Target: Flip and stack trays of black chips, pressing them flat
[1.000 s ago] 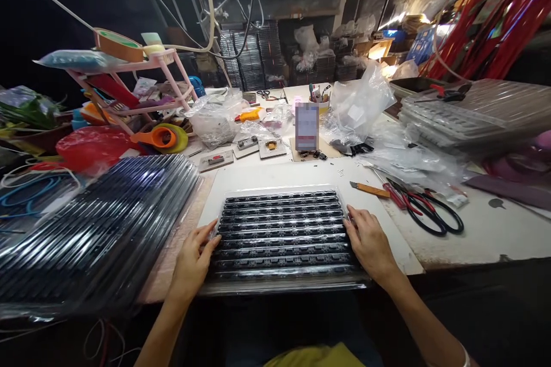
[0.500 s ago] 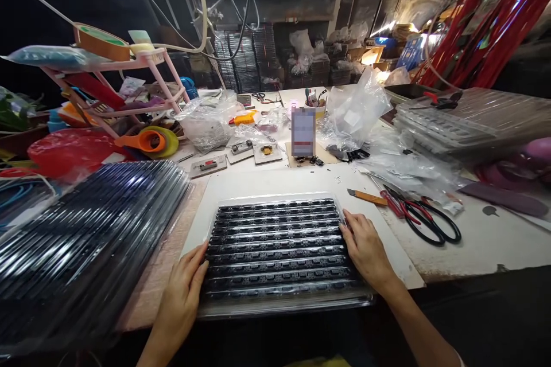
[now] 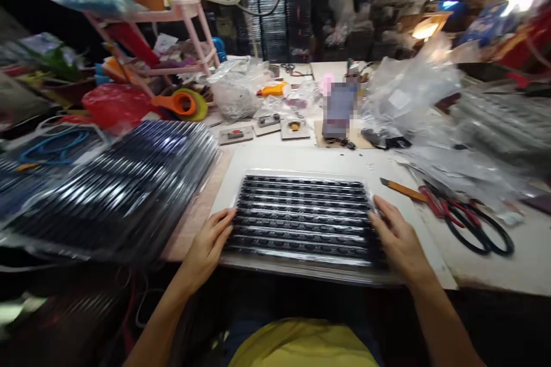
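A clear plastic tray (image 3: pixel 301 273) with rows of small black parts lies flat at the front edge of the work surface. My left hand (image 3: pixel 209 246) is closed on its left edge, fingers on the rim. My right hand (image 3: pixel 396 238) grips the opposite edge in the same way. The tray's underside is hidden. To the left of my left hand lies a stack of similar filled trays (image 3: pixel 142 183). Beyond my right hand are a box cutter (image 3: pixel 404 189) and black-handled scissors (image 3: pixel 477 232).
A white board (image 3: pixel 267 155) lies under the tray. Behind it are small fixture blocks (image 3: pixel 295 129), a blurred-out phone (image 3: pixel 340 109) and plastic bags (image 3: pixel 408 92). A pink rack (image 3: pixel 189 11) stands at the back left, with a red bag (image 3: pixel 116 100) below it.
My view has turned left and downward, so the scene sits further right and higher. Both hands keep their hold on the tray's sides. More of a yellow garment shows below.
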{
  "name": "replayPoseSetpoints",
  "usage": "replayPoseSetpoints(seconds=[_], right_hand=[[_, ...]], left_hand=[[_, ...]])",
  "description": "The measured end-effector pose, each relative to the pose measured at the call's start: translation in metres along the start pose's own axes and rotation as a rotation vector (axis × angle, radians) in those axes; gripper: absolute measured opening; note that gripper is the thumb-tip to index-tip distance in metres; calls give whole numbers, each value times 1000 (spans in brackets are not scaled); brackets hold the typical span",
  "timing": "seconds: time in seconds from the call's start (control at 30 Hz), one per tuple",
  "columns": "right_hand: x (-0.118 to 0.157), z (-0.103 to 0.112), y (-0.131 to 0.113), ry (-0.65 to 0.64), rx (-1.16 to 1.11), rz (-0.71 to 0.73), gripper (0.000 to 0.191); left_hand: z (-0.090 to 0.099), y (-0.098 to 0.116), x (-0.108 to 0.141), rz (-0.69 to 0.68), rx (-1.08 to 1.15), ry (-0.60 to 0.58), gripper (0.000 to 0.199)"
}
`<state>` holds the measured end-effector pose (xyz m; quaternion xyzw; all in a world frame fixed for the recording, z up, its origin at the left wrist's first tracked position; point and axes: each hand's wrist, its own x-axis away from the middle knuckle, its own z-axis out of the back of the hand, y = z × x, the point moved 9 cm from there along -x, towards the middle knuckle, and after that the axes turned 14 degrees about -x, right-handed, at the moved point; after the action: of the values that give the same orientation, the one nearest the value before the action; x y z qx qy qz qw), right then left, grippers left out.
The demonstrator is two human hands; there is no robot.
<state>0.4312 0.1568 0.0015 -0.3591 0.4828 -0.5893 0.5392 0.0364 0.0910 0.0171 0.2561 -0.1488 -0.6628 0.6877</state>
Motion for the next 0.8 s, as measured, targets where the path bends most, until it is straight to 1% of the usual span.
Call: replayPoseSetpoints(seconds=[0.07,0.13,0.17,0.23,0.27,0.3,0.33,0.37,0.43,0.47,0.5,0.63,0.73,0.8], right_hand=[[1,2,3,7,-208,-131,53],[2,6,-4,65,-381,-189,55],[3,6,-10,74,-464,-204,58],[4,-2,-24,20,-628,-229,67],[5,-6,-31,-12,-704,-227,70],[4,-7,-37,-19,-767,-206,69],[3,-4,-41,5,-810,-171,62],[1,4,-43,62,-835,-124,51],[-1,20,-37,162,-841,-71,28],[-2,27,-30,188,-821,-83,22],[-3,32,-22,204,-794,-105,21],[-2,55,4,296,-729,-154,23],[-2,64,16,338,-749,-145,23],[-3,67,20,344,-773,-126,24]], left_hand=[[-1,4,2,-6,-11,-24,41],[0,6,3,-8,10,-39,41],[0,5,4,-1,48,-48,40],[1,-3,4,64,210,-47,41],[3,-9,5,120,331,-19,43],[5,-17,5,183,464,28,46],[7,-24,7,243,588,87,48],[8,-30,8,288,686,141,50],[9,-36,11,326,760,198,50],[9,-35,12,326,742,192,49],[8,-33,13,320,700,174,48],[10,-20,15,262,432,106,44],[15,-10,11,186,226,107,41],[15,-7,3,154,160,113,40]])
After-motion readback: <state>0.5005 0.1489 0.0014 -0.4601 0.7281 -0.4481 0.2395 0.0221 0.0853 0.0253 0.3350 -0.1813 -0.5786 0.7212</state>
